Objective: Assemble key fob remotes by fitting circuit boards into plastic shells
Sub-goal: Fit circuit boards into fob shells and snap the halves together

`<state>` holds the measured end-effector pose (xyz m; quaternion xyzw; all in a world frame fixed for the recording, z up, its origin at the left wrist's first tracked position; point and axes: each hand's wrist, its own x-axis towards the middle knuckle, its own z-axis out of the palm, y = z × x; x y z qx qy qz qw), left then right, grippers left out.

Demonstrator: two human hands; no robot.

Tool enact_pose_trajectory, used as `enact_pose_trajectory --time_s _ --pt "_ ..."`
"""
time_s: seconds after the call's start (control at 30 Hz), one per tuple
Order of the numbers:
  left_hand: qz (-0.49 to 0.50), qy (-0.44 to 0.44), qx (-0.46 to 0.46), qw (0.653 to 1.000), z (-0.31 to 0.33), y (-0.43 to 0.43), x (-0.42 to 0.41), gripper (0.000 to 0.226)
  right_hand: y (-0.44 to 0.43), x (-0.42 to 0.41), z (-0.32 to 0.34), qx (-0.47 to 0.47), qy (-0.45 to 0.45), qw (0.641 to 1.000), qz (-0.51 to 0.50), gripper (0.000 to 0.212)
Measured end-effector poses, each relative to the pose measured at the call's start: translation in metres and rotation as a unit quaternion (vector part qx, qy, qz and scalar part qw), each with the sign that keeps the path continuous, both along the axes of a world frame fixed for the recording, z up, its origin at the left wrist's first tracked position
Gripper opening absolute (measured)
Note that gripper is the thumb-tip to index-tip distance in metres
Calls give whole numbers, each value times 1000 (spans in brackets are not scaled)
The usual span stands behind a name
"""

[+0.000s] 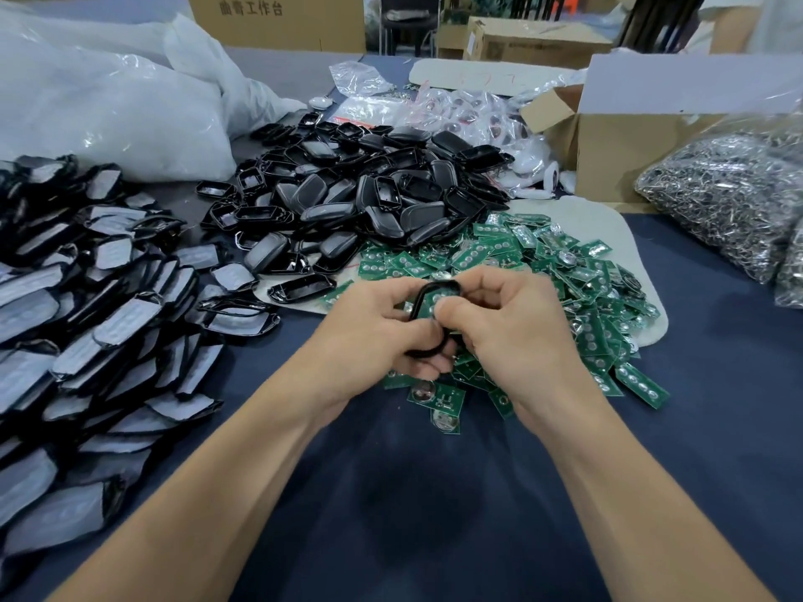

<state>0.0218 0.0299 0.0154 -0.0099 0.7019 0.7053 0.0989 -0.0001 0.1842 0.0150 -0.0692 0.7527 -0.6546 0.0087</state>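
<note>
- The black shell (418, 299) is held between both hands, in the air just above the near edge of the green heap. A circuit board (434, 302) shows inside its rim, but the right thumb covers most of it, so I cannot tell whether it is fully seated.
- The left hand (373, 328) curls round the shell's left and lower side, with fingers underneath. The right hand (512, 328) pinches it from the other side, thumb pressing on the board. Uneven thumb pressure could tip the board so that one corner rides over the rim instead of dropping in.
- The board's orientation is hidden. If it is turned the wrong way, pushing harder could flex it or strain the shell's thin lip.
- If the grip slips, the shell falls into the pile of loose boards (543, 262) directly below. A half-fitted board could pop out there and be lost among identical ones.
- The pile of empty shells (369, 189) touches the boards along its near edge. A careless reach for the next shell could send others sliding onto the boards.
- The stacked grey-faced pieces (108, 306) lie near the left forearm, and a wide sweep of that arm could knock the rows over.
- The bag of metal rings (730, 197) sits well apart on the right and poses little risk.
</note>
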Motion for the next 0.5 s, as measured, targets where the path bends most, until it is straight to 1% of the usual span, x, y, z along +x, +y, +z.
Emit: enact_pose_trajectory --time_s 0.03,0.1,0.17,0.23,0.3,0.37,0.4,0.5 --pt "13 2 0 1000 2 -3 -1 23 -2 1 0 6 1 1000 3 19" --pt "117 12 14 993 6 -12 -5 26 -9 5 -2 41 18 999 -6 11" --pt "239 24 56 969 12 -30 -12 24 -24 11 -4 117 69 991 0 9" --pt "323 33 107 940 18 -55 -19 15 -48 19 -4 189 130 973 39 15" --pt "388 32 123 913 23 -79 -23 15 -74 21 -5 242 177 949 92 19" --pt "436 29 102 894 25 -97 -22 15 -101 18 -7 311 222 913 142 18" --pt "452 33 97 886 25 -103 -21 14 -115 15 -9 341 246 893 158 18" --pt "472 42 113 874 27 -112 -17 15 -146 6 -13 398 295 851 173 16"
